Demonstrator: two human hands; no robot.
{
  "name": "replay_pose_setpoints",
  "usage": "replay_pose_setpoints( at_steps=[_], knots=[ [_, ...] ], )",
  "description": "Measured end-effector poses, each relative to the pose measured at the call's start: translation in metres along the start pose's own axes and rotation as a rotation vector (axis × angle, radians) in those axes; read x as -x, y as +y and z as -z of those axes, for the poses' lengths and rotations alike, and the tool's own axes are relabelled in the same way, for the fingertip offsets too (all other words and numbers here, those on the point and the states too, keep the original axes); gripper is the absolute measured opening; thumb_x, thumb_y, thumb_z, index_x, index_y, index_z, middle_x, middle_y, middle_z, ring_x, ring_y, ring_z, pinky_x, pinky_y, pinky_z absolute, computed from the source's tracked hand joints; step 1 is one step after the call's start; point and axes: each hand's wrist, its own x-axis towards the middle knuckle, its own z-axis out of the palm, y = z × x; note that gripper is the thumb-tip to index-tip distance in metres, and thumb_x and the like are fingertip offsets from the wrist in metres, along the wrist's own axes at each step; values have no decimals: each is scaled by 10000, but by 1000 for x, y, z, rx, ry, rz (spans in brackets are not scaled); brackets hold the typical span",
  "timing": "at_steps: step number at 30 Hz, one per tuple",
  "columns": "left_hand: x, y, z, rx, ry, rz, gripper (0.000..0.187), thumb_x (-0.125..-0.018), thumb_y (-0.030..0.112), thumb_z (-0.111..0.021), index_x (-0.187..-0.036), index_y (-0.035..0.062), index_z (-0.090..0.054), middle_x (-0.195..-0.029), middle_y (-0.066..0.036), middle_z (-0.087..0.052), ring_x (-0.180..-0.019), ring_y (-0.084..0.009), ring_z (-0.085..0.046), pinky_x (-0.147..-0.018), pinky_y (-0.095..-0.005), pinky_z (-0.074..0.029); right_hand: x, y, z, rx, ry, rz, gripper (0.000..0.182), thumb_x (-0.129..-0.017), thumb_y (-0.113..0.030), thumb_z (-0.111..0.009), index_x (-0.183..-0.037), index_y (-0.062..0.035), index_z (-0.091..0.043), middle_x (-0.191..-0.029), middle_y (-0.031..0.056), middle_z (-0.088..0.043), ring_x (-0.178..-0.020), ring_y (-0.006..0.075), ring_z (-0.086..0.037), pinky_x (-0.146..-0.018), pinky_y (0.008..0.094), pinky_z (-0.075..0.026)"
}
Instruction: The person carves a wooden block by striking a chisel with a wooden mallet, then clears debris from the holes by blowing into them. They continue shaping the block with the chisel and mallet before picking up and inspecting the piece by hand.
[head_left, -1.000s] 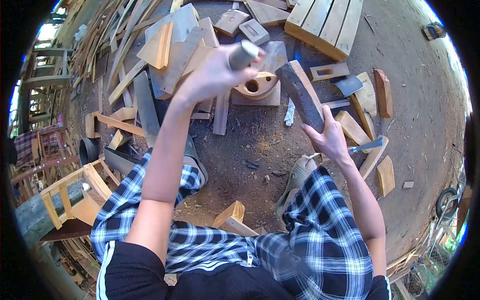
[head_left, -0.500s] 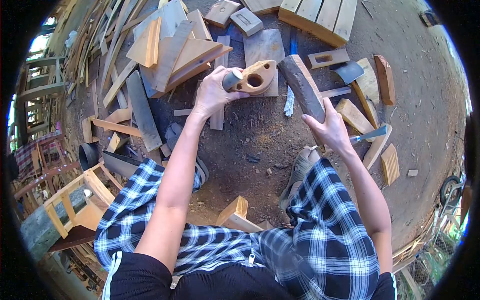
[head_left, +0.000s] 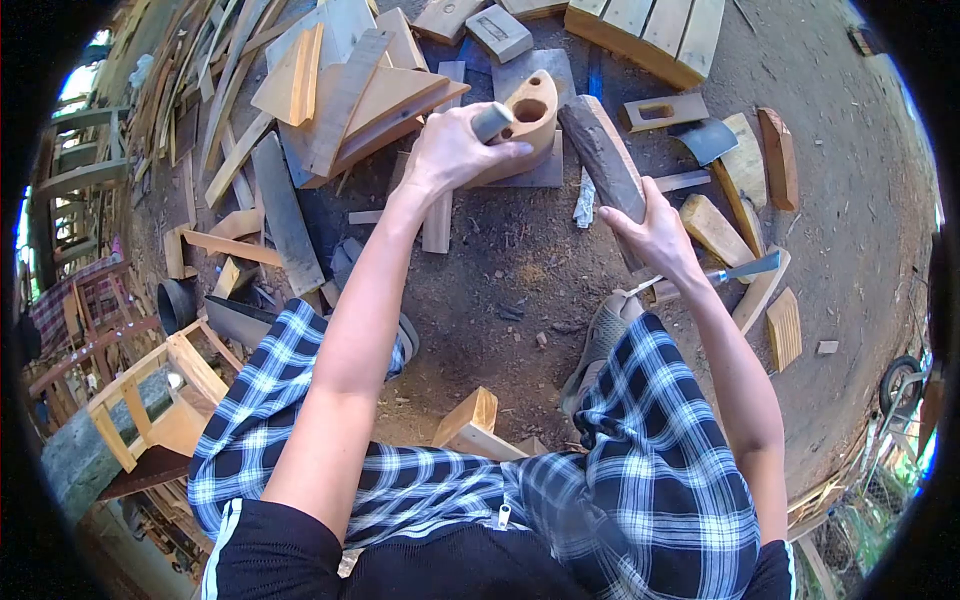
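Note:
My left hand (head_left: 452, 150) is closed around a short grey cylinder (head_left: 491, 122), its thumb lying against a pale wooden block (head_left: 543, 108) with round holes in its top. The block has a rounded, pointed outline and a smooth side wall. Whether the cylinder is fixed to the block is hidden by my fingers. In my right hand (head_left: 658, 238) is a thick wooden billet (head_left: 603, 155), dark and rough on its broad face and reddish along one edge. Its upper end is close beside the block. A chisel (head_left: 748, 268) with a blue-grey blade shows near my right wrist.
A pile of boards (head_left: 350, 120) stands at the upper left. A slatted wooden piece (head_left: 645, 40) lies at the top, and a slotted block (head_left: 662, 112) to the right. Offcuts (head_left: 715, 228) lie around the dirt floor (head_left: 480, 290); a wooden frame (head_left: 160, 400) is lower left.
My left hand has moved right and up with the cylinder and block, and the block is tilted so more of its side shows. The billet has shifted slightly, still held in my right hand.

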Motion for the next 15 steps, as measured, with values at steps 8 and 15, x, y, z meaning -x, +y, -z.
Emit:
replay_pose_setpoints(
  at_steps=[8,15],
  knots=[
    [-3,-2,-23,197,78,-43,683,-696,539,-809,-1232,137,-673,-1035,-147,-730,-961,-270,-710,-893,-371,-546,-2,-6,2,67,-20,-126,555,-881,-449,-676,-1167,-18,-474,-883,248,-682,-834,360,-705,-746,460,-550],
    [26,-13,-49,245,262,-119,737,-654,245,-891,-1324,129,-610,-1185,-134,-672,-1083,-265,-659,-965,-364,-511,-19,34,4,521,445,251,889,-766,-190,-790,-1505,-172,-296,-1454,169,-412,-1351,348,-399,-1090,439,-393]
  ],
)
